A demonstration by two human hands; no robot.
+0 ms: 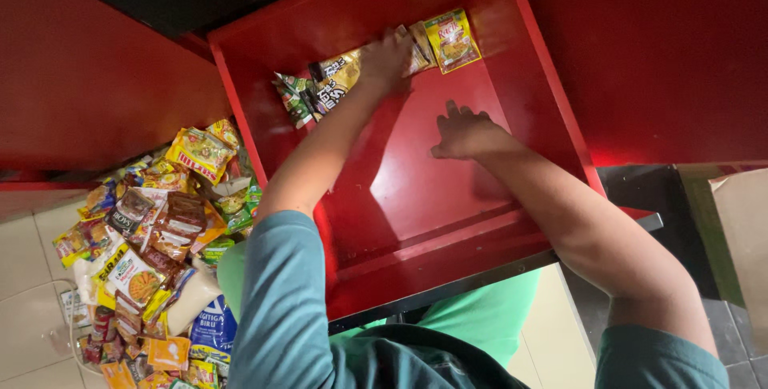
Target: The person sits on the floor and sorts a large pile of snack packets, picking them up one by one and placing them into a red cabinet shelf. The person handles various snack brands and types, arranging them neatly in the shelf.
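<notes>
A row of sachets [344, 77] lies inside the red drawer [416, 197], along its far wall. The row's long axis runs diagonally, from the far left area toward the far right corner, where a yellow sachet [452, 39] ends the line. The dark and gold packets sit in the middle of the row, green ones at its left end.

The left hand [386, 57] rests directly on the row, palm down, fingers pressed over the middle packets. Whether the fingers pinch a packet or only press on it cannot be told. The left arm stretches across the drawer floor to reach it.

The right hand [464, 133] lies flat on the bare drawer floor, fingers spread wide, holding nothing. It sits nearer the drawer's front edge than the row, and the sachets lie beyond it toward the far wall. The left hand is therefore the nearer one.

Outside the drawer, past its left wall, a heap of mixed snack and seasoning packets [160, 237] covers the tiled floor [32, 301]. Red cabinet panels [664, 45] flank the drawer on both sides.
</notes>
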